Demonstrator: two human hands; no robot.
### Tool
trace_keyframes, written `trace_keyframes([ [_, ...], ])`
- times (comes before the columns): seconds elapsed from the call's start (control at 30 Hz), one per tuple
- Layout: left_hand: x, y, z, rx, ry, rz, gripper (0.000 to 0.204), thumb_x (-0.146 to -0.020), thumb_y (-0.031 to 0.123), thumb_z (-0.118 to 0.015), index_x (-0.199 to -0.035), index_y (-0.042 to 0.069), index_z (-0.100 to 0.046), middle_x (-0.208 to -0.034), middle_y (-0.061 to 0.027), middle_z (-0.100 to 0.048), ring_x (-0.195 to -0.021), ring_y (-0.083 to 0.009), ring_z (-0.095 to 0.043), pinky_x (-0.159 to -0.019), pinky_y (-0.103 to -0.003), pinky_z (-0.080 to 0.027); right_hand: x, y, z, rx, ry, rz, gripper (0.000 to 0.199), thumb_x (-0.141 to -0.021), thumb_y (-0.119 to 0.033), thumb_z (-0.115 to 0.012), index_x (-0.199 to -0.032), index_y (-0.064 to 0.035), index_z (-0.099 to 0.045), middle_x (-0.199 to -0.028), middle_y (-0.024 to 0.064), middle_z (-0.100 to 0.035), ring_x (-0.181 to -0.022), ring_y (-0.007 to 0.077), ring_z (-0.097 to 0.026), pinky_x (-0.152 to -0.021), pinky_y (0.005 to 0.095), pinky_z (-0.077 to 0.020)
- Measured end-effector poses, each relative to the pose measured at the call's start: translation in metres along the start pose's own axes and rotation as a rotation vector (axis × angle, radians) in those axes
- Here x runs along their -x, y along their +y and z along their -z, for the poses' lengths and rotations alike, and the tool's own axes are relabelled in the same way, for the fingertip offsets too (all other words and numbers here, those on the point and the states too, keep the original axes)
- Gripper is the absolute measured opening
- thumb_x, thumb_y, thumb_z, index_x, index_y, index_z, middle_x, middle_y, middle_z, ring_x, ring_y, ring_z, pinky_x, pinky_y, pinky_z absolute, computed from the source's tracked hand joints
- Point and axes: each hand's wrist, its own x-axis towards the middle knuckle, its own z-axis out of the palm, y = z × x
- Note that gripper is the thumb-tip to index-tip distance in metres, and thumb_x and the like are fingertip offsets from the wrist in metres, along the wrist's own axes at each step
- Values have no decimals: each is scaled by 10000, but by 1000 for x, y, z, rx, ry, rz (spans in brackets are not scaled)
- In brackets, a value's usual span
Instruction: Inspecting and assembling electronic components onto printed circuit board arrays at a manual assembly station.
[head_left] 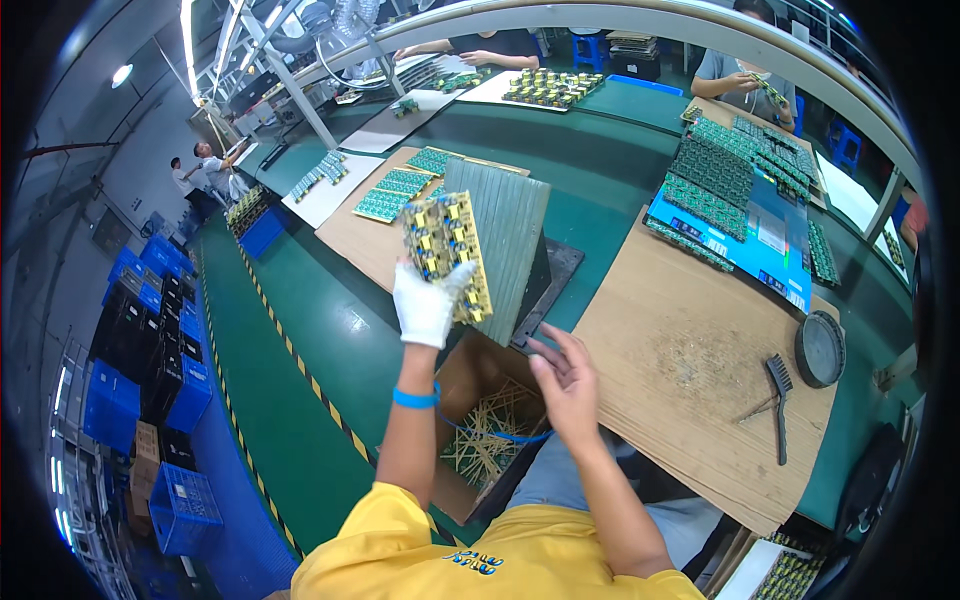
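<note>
My left hand [424, 304], in a white glove with a blue wrist strap [416, 398], grips a circuit board panel [447, 256] by its lower part. Rows of yellow and dark components cover the panel, which is held up and tilted. Just behind it stands a grey-green ribbed block [500, 225] on a black base [550, 290]; whether the panel touches the block I cannot tell. My bare right hand [568, 385] is near the base's front end, fingers apart and nothing in them.
Below, a cardboard box [478, 365] holds thin cut strips [490, 445]. Right, brown cardboard [640, 340] bears a black brush [779, 410] and round dark dish [820, 349]. Green boards [710, 185] lie on a blue sheet. Co-workers sit across the bench; blue crates [185, 505] line the left.
</note>
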Motion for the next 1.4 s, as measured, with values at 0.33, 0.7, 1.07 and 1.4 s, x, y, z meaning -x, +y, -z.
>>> trace_keyframes([
  [0.33,-36,33,-27,-329,-93,-46,601,-754,187,-921,-1177,-38,-559,-995,-153,-742,-876,-213,-727,-801,-344,-568,-15,-6,53,-152,-35,-225,175,-1035,-88,-600,-1121,54,-655,-1077,125,-718,-1005,207,-716,-884,316,-569],
  [0.7,-49,23,-24,-170,-206,-20,591,-777,286,-883,-1170,8,-540,-977,-186,-713,-871,-397,-696,-775,-458,-552,-15,-5,54,-210,-22,-235,159,-1035,-87,-605,-1097,49,-659,-1053,128,-719,-967,194,-714,-863,310,-567],
  [1.07,-31,35,-41,-456,-23,-144,538,-800,153,-869,-1167,-26,-520,-993,-163,-718,-867,-272,-715,-776,-383,-555,-8,-4,60,-172,-59,-203,146,-1038,-79,-596,-1095,40,-660,-1048,114,-718,-960,177,-700,-880,301,-557],
  [1.4,-85,-25,-14,66,-423,108,608,-810,104,-861,-1297,-30,-522,-1097,-111,-712,-934,-181,-702,-824,-326,-577,-12,-2,56,-130,-79,-212,132,-1028,-46,-600,-1102,49,-656,-1071,116,-705,-968,175,-700,-908,312,-558],
])
